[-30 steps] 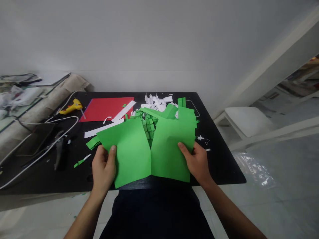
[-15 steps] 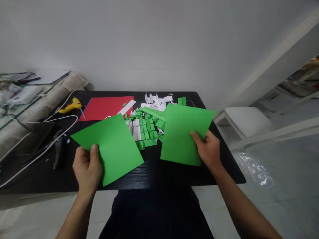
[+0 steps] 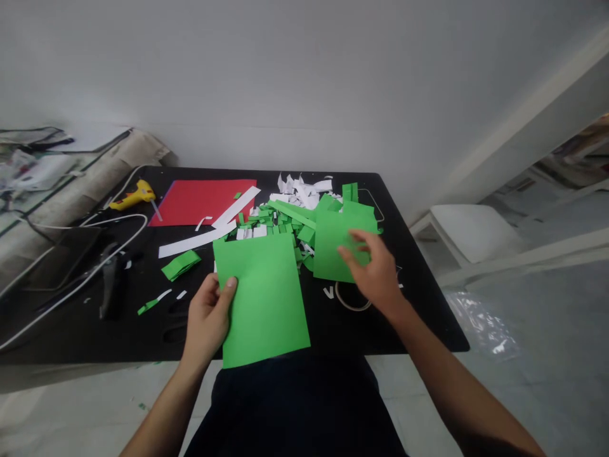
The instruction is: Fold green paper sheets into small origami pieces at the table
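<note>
My left hand (image 3: pixel 208 317) pinches the left edge of a green paper sheet (image 3: pixel 264 298), held over the near edge of the black table (image 3: pixel 85 330). A second green sheet (image 3: pixel 333 244) lies on the table to the right, on the scrap pile. Just above that second sheet hovers my right hand (image 3: pixel 373 270), its fingers spread and nothing in them. Behind both sheets lies a heap of small green and white paper pieces (image 3: pixel 280 225).
A red sheet (image 3: pixel 200 202) and white strips (image 3: pixel 197 240) lie at the back left. A yellow glue gun (image 3: pixel 128 195) with white cables (image 3: pixel 80 244) sits at the far left, scissors (image 3: pixel 109 279) beside them. A tape ring (image 3: pixel 349 301) lies under my right hand. A white chair (image 3: pixel 471 231) stands to the right.
The green sheet came apart into two halves. My right hand laid its half on the table and let go. My left hand brought its half back to the middle.
</note>
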The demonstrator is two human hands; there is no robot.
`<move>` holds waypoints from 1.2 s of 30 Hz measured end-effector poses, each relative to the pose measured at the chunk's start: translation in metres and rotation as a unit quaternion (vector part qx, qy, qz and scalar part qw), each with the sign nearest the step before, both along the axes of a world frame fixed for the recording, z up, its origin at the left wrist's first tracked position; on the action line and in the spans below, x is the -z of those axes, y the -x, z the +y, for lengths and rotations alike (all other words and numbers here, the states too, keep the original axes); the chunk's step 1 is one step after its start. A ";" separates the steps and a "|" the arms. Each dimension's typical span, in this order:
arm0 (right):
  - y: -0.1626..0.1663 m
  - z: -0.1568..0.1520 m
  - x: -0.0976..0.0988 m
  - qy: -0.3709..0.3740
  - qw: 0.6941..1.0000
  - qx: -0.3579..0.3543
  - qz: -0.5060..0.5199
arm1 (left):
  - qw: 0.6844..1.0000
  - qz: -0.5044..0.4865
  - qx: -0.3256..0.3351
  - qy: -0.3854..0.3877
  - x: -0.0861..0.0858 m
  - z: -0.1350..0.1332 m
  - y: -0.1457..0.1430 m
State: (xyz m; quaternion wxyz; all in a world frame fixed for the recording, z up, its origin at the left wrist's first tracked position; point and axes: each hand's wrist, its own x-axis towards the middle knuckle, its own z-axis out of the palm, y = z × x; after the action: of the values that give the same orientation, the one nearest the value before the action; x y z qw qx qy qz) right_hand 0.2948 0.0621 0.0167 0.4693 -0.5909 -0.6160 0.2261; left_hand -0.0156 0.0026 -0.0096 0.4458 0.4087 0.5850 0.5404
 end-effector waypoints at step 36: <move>0.039 -0.036 -0.014 0.318 0.859 -0.374 0.143 | 0.899 0.110 0.414 -0.091 -0.044 0.018 -0.010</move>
State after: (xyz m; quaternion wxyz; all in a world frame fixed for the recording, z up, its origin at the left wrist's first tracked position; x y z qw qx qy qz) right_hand 0.2562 0.0257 0.0310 0.2186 -0.3941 -0.6117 0.6502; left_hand -0.0055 0.0208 0.0342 0.5226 0.7098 0.3569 0.3093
